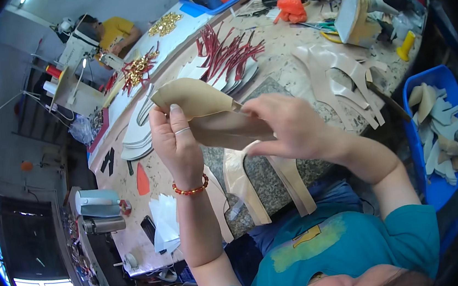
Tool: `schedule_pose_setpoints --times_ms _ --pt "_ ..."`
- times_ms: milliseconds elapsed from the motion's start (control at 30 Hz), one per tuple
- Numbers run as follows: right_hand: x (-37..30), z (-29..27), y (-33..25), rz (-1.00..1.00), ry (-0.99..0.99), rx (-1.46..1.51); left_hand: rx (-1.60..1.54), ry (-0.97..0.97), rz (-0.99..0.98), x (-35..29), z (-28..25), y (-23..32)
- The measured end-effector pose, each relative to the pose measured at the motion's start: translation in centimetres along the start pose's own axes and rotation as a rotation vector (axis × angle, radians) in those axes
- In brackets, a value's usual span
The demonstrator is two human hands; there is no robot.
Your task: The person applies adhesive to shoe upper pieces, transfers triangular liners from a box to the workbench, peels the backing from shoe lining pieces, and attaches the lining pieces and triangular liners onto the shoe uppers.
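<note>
A curved tan piece of leather-like sheet is held up above the table, bent so that its duller brownish underside shows below a folded edge. Its left end is pinched in my left hand, thumb in front. My right hand is at the right end, fingertips on the upper corner and thumb lower down; the fingers partly hide that edge. Below the hands, glossy beige cut pieces with curved cut-outs lie partly over a grey speckled stone slab.
Stacked white pieces and red straps lie beyond my hands. More beige cut pieces and a yellow-handled tool are at right. A blue bin of scraps stands beside the table. A person in yellow sits at a machine.
</note>
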State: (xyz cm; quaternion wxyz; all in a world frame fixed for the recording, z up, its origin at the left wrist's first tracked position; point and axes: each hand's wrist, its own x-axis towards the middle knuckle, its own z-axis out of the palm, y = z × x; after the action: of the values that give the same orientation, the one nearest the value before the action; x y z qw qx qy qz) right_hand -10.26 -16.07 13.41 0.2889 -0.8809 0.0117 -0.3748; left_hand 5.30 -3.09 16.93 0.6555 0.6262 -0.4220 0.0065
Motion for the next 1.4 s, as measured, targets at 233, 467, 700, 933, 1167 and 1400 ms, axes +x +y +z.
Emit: schedule_pose_setpoints --times_ms 233,467,700,933,1167,1400 --pt "-0.6 2.9 -1.3 -0.281 0.146 -0.237 -0.169 0.041 -0.242 0.2 -0.6 -3.9" --pt "-1.7 0.8 0.4 0.166 0.011 0.119 -0.228 0.082 -0.136 -1.3 2.0 -4.2" --pt "-1.3 0.4 1.9 0.272 -0.127 0.365 -0.643 -0.004 -0.488 -3.3 2.1 -3.9" --pt "-2.4 3.2 -0.5 -0.558 -0.048 -0.302 -0.594 0.102 -0.607 -1.8 1.4 -7.8" --pt "-1.1 2.3 0.8 -0.255 0.134 -0.447 -0.676 0.141 -0.509 -1.4 1.2 -4.4" --pt "1.6 -4.0 1.0 -0.112 0.171 0.043 -0.426 -0.209 0.067 -3.9 6.0 3.3"
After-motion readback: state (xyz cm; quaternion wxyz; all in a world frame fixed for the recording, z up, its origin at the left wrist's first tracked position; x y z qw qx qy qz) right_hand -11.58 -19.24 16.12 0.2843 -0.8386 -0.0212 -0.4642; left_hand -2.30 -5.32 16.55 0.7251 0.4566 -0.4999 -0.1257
